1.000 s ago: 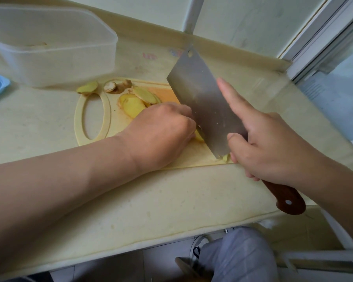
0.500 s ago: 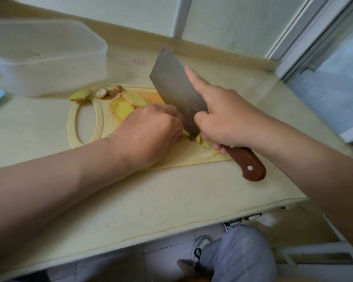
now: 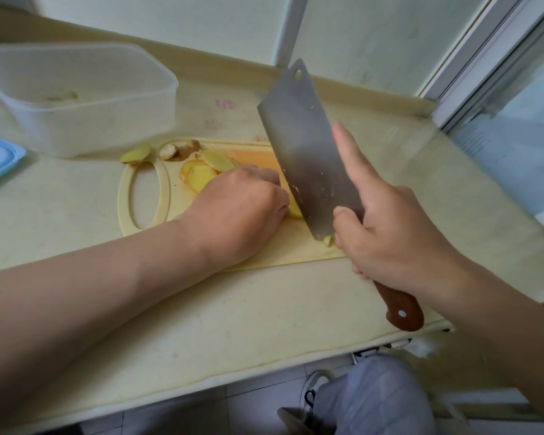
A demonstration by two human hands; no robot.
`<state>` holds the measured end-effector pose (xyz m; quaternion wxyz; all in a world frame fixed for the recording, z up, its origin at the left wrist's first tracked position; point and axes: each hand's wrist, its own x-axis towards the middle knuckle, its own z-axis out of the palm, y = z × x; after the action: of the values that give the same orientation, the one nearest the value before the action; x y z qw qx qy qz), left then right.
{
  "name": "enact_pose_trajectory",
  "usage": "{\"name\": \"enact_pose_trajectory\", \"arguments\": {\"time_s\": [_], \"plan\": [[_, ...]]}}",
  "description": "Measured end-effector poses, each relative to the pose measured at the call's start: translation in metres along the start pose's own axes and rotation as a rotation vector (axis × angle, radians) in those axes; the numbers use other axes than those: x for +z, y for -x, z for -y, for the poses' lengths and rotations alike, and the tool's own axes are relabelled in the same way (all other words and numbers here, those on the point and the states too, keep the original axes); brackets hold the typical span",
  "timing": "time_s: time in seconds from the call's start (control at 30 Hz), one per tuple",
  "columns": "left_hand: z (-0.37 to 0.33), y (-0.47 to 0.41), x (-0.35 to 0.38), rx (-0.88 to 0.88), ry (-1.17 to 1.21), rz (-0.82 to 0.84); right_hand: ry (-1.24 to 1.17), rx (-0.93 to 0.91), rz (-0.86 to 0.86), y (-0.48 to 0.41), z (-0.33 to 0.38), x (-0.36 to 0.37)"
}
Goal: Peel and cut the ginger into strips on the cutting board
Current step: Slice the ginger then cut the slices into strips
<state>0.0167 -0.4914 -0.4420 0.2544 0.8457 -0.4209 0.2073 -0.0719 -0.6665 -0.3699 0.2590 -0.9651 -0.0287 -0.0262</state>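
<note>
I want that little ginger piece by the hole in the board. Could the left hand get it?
Probably yes. The ginger piece lies uncovered on the cutting board rim, left of the left hand. But that hand holds the ginger slice beside the cleaver, so it must let go first.

Both forearms (image 3: 107, 293) are bare from the frame's edge to the wrists. The left hand (image 3: 236, 211) and the right hand (image 3: 390, 243) are bare too, and so are the fingers (image 3: 349, 149). Low in the view a leg (image 3: 374, 400) shows in pale grey-blue trousers, the cloth softly creased. Just beside it is a light shoe (image 3: 311, 386) with a dark lace.
</note>
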Motion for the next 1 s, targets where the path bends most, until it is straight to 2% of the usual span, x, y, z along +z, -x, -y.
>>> {"name": "enact_pose_trajectory", "arguments": {"time_s": [0.5,0.8,1.0], "plan": [[-0.002,-0.002,-0.003,-0.026,0.01,0.025,0.173,0.099,0.282,-0.043,0.025,-0.015],[-0.001,-0.002,-0.004,-0.049,0.022,0.027,0.032,0.153,0.209,-0.055,0.025,-0.003],[-0.001,-0.001,-0.006,-0.081,0.05,0.037,-0.053,0.108,0.039,-0.044,0.018,0.008]]}}
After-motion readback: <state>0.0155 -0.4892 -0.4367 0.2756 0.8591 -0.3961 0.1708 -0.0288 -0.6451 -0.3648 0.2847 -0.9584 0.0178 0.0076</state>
